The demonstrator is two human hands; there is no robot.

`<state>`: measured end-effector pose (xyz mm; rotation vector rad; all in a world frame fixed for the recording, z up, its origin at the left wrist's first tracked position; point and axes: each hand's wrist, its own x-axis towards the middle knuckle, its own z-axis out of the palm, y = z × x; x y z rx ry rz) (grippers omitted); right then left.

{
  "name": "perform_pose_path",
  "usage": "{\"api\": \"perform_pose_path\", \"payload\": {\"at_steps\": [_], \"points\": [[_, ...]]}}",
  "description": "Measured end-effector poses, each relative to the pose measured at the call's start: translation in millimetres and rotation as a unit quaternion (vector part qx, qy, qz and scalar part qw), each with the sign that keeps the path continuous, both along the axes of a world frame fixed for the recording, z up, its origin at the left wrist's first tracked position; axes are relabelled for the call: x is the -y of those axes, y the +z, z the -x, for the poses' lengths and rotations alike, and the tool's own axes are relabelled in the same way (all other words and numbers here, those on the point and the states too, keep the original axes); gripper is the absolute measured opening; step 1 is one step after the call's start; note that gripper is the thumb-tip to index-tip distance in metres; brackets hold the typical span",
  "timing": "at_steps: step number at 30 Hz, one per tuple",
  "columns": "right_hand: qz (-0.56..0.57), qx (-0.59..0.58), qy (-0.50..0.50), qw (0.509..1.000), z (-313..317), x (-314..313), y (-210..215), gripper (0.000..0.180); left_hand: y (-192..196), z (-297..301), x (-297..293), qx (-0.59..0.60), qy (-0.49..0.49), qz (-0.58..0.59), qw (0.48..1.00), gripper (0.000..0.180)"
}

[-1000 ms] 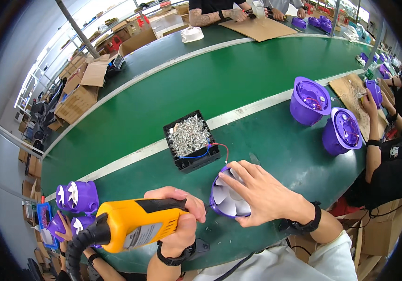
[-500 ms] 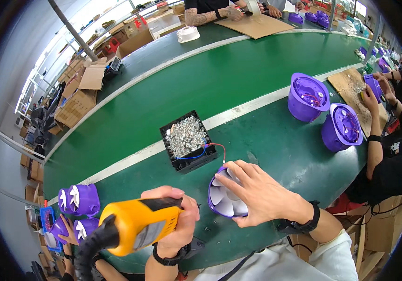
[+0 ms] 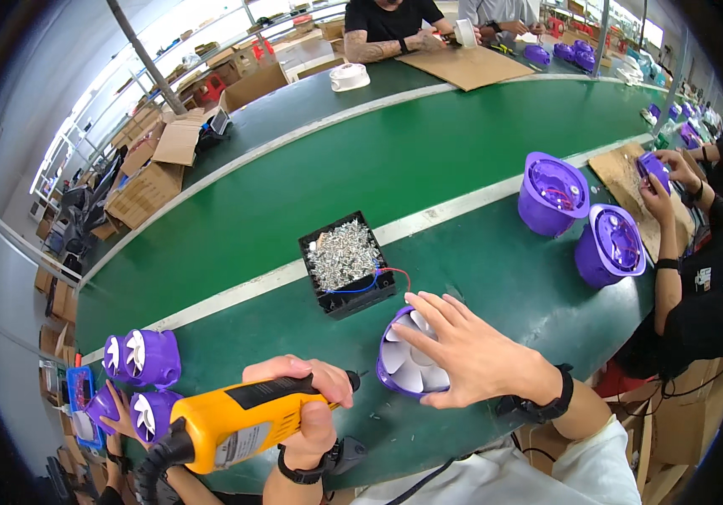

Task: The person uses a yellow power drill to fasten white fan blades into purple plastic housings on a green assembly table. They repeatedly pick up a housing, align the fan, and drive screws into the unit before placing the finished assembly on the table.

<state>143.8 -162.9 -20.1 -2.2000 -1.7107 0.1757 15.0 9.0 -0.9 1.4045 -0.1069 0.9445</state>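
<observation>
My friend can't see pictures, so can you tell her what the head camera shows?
A person's left hand grips a yellow electric screwdriver, while the right hand rests spread on a round purple plastic fan with white blades on a green table. Behind it sits a black square tray of silver screws.

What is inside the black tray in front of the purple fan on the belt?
The black tray is heaped with small silver screws. A red and a blue wire run along its near edge. The tray's bottom is covered by the screws.

Yellow screwdriver (image 3: pixel 235 421), purple fan (image 3: pixel 408 362) with white blades.
</observation>
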Motion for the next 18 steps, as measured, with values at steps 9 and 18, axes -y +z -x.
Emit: {"api": "perform_pose_path", "payload": {"at_steps": [9, 18], "points": [[0.068, -0.265, -0.242, 0.931, -3.3, 25.5, -31.7, 0.089, 1.7, 26.3, -17.0, -0.240, 0.021, -0.037, 0.970, 0.029], [0.147, -0.357, -0.280, 0.879, -16.9, 26.6, -56.6, 0.074, -9.7, -10.2, 5.3, -0.506, -0.058, -0.126, 0.851, 0.040]]}}
